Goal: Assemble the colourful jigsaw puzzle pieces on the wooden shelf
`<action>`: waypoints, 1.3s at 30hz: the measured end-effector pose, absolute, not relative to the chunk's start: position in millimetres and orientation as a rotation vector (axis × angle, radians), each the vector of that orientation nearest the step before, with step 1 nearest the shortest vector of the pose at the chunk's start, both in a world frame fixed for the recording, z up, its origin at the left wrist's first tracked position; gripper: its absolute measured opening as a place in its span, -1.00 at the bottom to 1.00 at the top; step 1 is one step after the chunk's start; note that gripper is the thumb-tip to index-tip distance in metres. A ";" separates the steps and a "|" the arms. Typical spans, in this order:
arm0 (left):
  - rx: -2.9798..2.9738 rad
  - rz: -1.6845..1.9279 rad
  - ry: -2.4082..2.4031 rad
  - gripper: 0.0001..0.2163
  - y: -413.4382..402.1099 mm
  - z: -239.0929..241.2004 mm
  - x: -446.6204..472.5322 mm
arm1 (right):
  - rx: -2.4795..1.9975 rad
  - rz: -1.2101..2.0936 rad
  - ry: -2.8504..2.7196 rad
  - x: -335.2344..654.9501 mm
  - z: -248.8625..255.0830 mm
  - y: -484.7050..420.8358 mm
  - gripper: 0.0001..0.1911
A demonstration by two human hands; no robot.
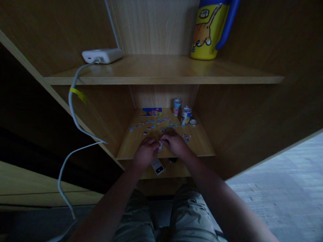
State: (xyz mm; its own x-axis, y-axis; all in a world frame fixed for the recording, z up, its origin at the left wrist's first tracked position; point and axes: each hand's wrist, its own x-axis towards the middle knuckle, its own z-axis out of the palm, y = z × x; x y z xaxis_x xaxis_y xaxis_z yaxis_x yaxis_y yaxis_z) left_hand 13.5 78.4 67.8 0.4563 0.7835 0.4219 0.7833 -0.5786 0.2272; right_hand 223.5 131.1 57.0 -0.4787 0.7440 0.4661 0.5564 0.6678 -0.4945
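Observation:
My left hand (144, 152) and my right hand (176, 143) meet at the front of a low wooden shelf (203, 146), fingers curled together around small jigsaw pieces (160, 146) held between them. Several loose jigsaw pieces (153, 123) lie scattered on the shelf beyond my hands. A partly joined blue puzzle section (151, 111) lies at the back of the shelf. Two small printed cans (186, 115) stand at the back right, with a round lid (193, 122) beside them.
A white charger box (102, 55) sits on the upper shelf (163, 75), its white cable (71, 106) hanging down the left side. A yellow and blue jug (211, 26) stands on that shelf too. A small white device (158, 167) lies below my hands. Grey floor at right.

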 end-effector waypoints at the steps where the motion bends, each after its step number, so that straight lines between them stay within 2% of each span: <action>1: 2.675 0.781 1.443 -0.80 78.5 67.8 13.5 | -1.001 0.363 -2.207 223.6 57.4 130.7 -0.89; 25: 2.656 0.759 1.463 -0.82 76.3 70.3 13.8 | -0.987 0.629 -2.073 228.2 53.1 131.4 -0.88; 39: 2.668 0.771 1.453 -0.82 77.0 68.9 13.5 | -1.023 0.649 -2.044 229.1 51.8 133.5 -0.87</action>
State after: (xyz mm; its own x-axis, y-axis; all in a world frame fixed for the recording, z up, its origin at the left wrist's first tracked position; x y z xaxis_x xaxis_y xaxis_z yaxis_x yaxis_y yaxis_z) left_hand 13.5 77.0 68.9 0.4490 0.7913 0.4150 0.7876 -0.5698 0.2344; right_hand 229.1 133.5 51.8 -0.4023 0.8268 0.3932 0.4485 0.5524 -0.7027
